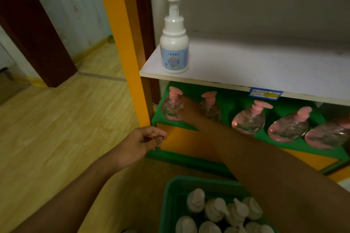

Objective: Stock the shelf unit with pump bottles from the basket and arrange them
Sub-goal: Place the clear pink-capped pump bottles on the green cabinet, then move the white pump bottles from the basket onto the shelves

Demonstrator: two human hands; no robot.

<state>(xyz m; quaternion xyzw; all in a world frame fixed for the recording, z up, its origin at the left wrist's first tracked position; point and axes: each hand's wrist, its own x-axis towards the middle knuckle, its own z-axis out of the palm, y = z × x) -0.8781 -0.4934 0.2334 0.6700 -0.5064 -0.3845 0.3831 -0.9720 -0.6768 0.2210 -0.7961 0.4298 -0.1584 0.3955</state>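
While the right hand [186, 108] reaches to the leftmost pink pump bottle [172, 107] at centre frame on the green lower shelf [236, 100], its fingers sit against the bottle's right side; can't tell whether they wrap it or just touch. Left hand [146, 140] hovers at centre-left by the orange post [123, 34], fingers loosely curled, holding nothing. Four more pink bottles run rightward along that shelf, the right ones tilted. One white pump bottle [174, 38] stands upright on the white shelf [265, 62] at upper centre. Remaining stock sits in the green basket [170, 195], bottom centre. Handling guess: clear round bodies look like rigid plastic, part-filled, moderate weight, smooth so likely slippery, and bottom-heavy but prone to rolling over. Best grip is around the body below the collar, or the neck; avoid lifting by the pump head, which could depress.
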